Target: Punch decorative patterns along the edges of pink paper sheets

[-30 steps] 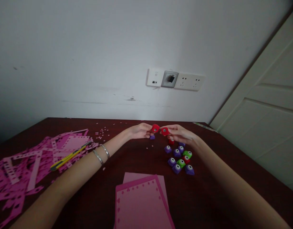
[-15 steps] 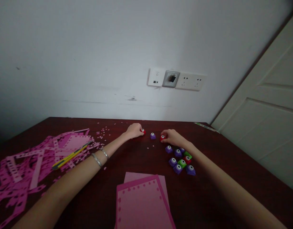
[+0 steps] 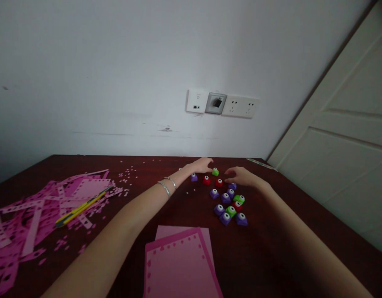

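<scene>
My left hand [image 3: 202,165] reaches across the far part of the table with thumb and fingers apart, just left of a green craft punch [image 3: 215,171]. To the right, my right hand [image 3: 242,176] hovers with its fingers spread, close to a red punch [image 3: 219,183] and above a purple punch [image 3: 232,186]. Neither hand holds anything that I can see. Another red punch [image 3: 206,180] and a purple punch [image 3: 194,177] stand below my left hand. Behind the left wrist, only the white top of one more punch [image 3: 180,169] shows.
Several purple, red and green punches cluster near my right forearm, among them a green one [image 3: 230,211]. Pink paper sheets [image 3: 181,265] lie in front. At left are punched pink scraps [image 3: 32,227] and a yellow pencil-like tool [image 3: 82,208]. A wall with sockets [image 3: 240,106] rises behind.
Both hands have let go of the red punches they gripped. The left hand has moved right to the green punch; the right hand has shifted right. The view has turned slightly right.
</scene>
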A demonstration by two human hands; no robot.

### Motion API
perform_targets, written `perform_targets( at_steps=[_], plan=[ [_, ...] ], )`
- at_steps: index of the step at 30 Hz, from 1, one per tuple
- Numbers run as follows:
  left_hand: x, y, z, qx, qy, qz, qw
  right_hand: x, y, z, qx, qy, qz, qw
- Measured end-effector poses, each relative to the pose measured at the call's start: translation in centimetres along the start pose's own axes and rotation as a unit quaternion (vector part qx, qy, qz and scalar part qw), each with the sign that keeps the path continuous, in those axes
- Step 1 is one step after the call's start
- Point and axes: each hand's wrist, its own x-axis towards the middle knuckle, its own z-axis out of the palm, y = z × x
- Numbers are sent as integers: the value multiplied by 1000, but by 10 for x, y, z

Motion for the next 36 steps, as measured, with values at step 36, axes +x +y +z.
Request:
perform_targets(
  at_steps=[36],
  plan=[
    [-2, 2, -1, 59, -101, 3, 993, -17, 10, 35, 141, 125, 26, 982]
  ],
)
